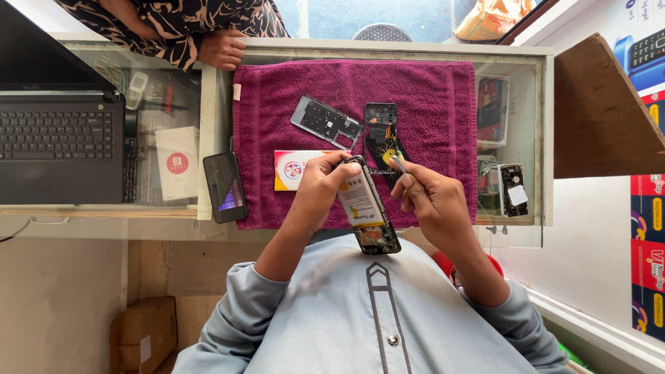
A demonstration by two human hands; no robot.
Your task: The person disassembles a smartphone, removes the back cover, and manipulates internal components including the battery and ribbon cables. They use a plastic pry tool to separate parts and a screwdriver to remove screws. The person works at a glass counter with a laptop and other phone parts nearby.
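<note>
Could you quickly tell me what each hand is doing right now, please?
Left hand: closed on the opened phone.
Right hand: closed on a small tool.

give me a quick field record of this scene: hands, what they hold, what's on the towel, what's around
left hand: grips opened phone, battery showing
right hand: holds thin tool near the phone's top end
towel: maroon, over a glass counter
on towel: grey inner frame, black back cover, small printed box
left of towel: dark phone, laptop
far side: another person's hand on the counter edge
</note>
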